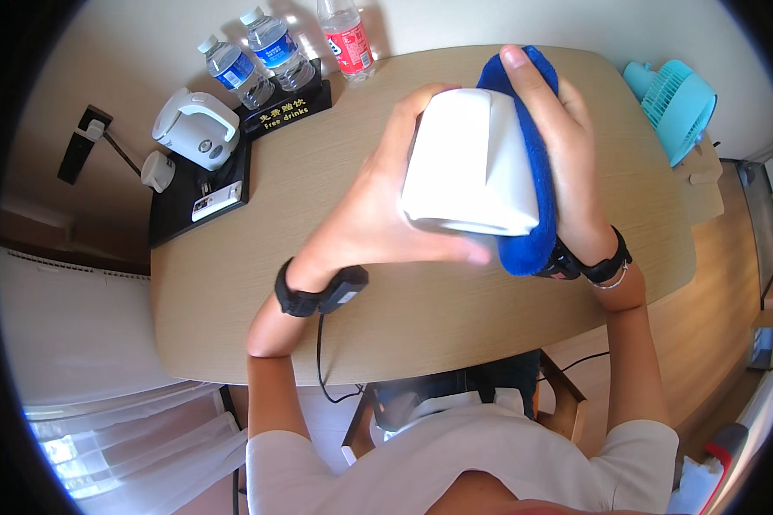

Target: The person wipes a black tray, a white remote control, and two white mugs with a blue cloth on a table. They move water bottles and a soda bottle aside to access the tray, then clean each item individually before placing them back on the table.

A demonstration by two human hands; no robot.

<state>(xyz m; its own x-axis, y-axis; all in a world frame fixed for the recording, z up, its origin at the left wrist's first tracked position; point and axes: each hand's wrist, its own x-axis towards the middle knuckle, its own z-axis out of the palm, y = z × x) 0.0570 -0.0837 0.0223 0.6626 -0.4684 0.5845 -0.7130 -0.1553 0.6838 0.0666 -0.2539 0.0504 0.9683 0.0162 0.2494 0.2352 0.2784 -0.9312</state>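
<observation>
Above the wooden table (335, 322) I hold up a white box-like object (457, 154) with rounded edges and a bright, glossy face; its exact kind cannot be told. My left hand (380, 187) grips it from the left side, thumb along the lower edge and fingers behind it. A blue cloth pad (534, 148) lies against the object's right side. Pressing that pad from the right is my right hand (563, 141), its thumb near the pad's top. Each wrist wears a black strap with a small device.
A black tray (238, 212) at the left holds a white electric kettle (196, 129), a white cup (158, 171) and a white remote-like item (217, 201). Water bottles (277, 51) and a red-labelled bottle (348, 48) stand behind. A turquoise fan (676, 106) is at the right.
</observation>
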